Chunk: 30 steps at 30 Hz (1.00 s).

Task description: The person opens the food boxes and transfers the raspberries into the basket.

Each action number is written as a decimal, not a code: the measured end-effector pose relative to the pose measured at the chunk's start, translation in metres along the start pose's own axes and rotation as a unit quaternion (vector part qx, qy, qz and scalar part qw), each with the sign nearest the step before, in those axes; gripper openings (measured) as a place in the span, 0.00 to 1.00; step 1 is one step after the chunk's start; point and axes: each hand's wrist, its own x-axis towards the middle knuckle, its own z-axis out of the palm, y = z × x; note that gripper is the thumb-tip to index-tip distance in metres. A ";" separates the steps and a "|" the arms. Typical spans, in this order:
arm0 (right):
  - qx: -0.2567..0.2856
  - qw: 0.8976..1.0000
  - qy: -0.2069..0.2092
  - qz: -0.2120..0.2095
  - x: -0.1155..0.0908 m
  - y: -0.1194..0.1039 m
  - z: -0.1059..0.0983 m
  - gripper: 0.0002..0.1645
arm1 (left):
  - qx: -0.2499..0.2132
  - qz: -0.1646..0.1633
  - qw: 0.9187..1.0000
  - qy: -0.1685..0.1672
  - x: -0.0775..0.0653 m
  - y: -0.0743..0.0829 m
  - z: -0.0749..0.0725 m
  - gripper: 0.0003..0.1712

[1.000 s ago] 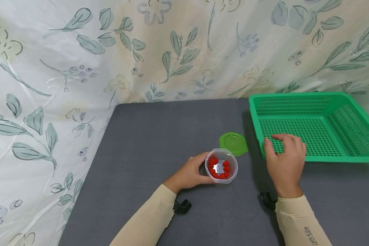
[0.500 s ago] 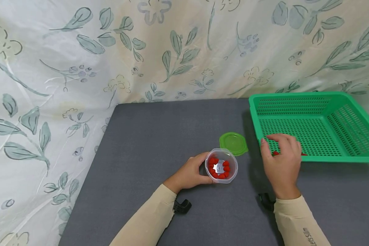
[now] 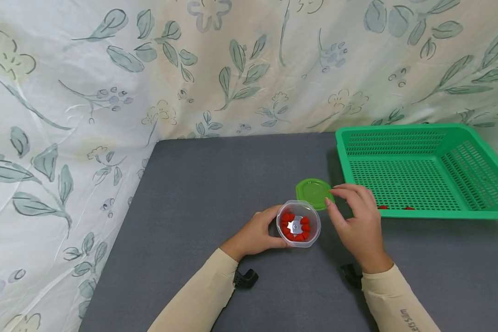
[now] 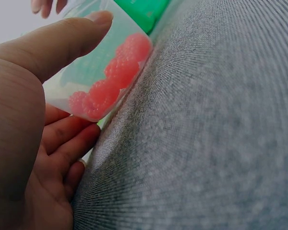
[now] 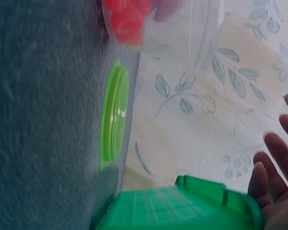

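Note:
A clear plastic cup with several red raspberries round its bottom stands on the table. My left hand grips its left side; in the left wrist view, the thumb lies along the near wall and the fingers reach the far side. My right hand hovers between the cup and the green basket, thumb and forefinger apart with no item visible between them. In the right wrist view its fingers are spread loosely. A green lid lies flat just behind the cup.
Several red raspberries are partly visible behind the basket's near rim. A grey cloth covers the table, and a patterned curtain hangs behind it and along its left side.
My right hand has moved left from over the basket toward the lid and cup, uncovering red raspberries near the basket's front rim. The left hand and cup have stayed put.

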 end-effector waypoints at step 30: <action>-0.018 0.938 -0.323 0.124 -0.031 -0.004 0.037 0.24 | 0.007 0.018 1.000 0.002 0.000 0.001 -0.001 0.47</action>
